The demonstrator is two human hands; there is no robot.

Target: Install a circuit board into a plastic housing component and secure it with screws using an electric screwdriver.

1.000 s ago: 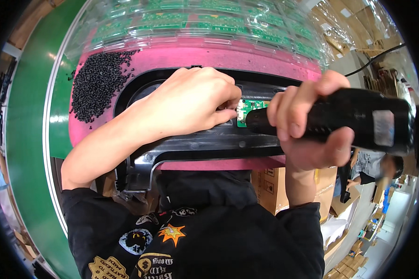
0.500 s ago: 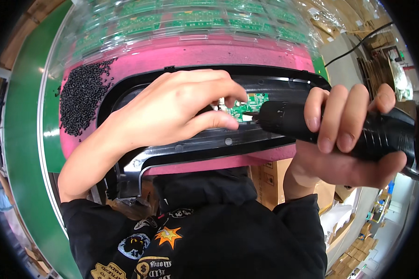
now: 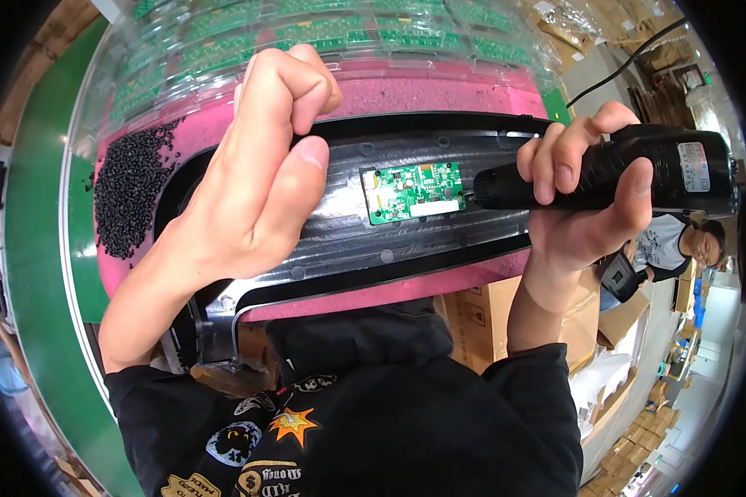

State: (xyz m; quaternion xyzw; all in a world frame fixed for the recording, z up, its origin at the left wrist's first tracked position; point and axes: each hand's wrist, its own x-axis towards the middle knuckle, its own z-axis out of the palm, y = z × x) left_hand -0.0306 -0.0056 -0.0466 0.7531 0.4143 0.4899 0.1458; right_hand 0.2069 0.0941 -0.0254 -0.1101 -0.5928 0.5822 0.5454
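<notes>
My right hand [image 3: 584,178] grips a black electric screwdriver [image 3: 671,170] lying nearly level, its tip at the right edge of a green circuit board [image 3: 414,192]. The board, with a white connector strip along its lower right, sits inside a long black plastic housing [image 3: 340,240]. Left of the board, my left hand [image 3: 273,157] is raised over the housing, its fingers curled in and the thumb alongside. Whatever those fingers may hold is hidden. Dark screws show at some of the board's corners.
A heap of small black screws [image 3: 128,190] lies left of the housing on a pink mat [image 3: 373,95]. Clear plastic trays of green boards [image 3: 340,33] stand at the back. Cardboard boxes [image 3: 506,319] are at lower right; a person [image 3: 680,248] is farther right.
My left hand has pulled back from the board, up and to the left, curling its fingers and uncovering the board. The screwdriver has shifted slightly up, its tip now at the board's right edge.
</notes>
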